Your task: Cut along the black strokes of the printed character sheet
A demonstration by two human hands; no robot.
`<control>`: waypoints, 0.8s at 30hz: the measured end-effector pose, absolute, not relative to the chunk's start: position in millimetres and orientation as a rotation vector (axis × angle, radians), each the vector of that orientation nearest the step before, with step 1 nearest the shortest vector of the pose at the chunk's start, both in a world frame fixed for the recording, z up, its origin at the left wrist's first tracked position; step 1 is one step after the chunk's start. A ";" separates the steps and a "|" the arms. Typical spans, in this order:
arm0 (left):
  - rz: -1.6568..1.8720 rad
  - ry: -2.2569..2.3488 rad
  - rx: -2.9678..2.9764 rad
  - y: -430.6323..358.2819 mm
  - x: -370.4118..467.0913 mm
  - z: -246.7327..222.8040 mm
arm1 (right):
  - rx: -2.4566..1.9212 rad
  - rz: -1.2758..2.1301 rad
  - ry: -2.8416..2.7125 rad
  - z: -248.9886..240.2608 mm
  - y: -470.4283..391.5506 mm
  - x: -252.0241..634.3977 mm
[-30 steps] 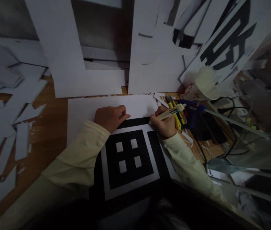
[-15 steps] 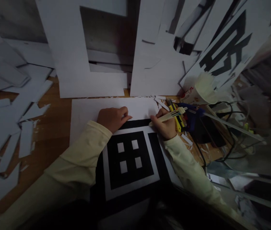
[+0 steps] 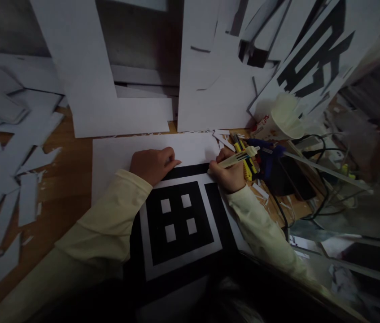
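Note:
A white board (image 3: 115,150) lies on the table with a black frame-shaped pattern (image 3: 190,170) on it, and a black square with several white cut-outs sits inside the frame. My left hand (image 3: 152,165) rests curled at the upper left of the frame, its thumb and fingertips pressed together by the top black strip; whether they grip anything is hidden. In my right hand (image 3: 228,172) is a pale multi-colour ballpoint pen (image 3: 242,157), gripped for writing. Its tip is down at the right end of the top strip.
White board scraps (image 3: 28,193) litter the left side. Large white cut panels (image 3: 210,103) lean at the back. To the right stand a paper cup (image 3: 273,125), yellow cutter knives (image 3: 248,168), a blue glue gun (image 3: 265,150) with a long glue stick, a dark phone (image 3: 297,179) and cables.
The whole view has shifted slightly, so things appear a little further left and up. Both hands keep nearly the same places on the board, the pen still held in the right.

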State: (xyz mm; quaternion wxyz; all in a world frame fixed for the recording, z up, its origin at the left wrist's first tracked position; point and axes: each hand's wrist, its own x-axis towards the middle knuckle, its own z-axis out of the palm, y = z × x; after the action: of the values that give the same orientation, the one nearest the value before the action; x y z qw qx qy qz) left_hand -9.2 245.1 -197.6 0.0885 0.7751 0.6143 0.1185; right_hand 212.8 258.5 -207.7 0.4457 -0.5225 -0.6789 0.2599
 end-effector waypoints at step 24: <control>0.386 1.818 2.273 245.0 -9.4 -198.4 | -1.354 0.539 -1.691 -201.8 258.1 217.2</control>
State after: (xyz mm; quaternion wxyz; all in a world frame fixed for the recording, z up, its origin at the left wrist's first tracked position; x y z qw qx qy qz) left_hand -9.4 245.0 -198.4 0.1025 0.7702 0.6158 0.1309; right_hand 217.2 258.1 -201.8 0.4394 -0.5448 -0.6805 0.2169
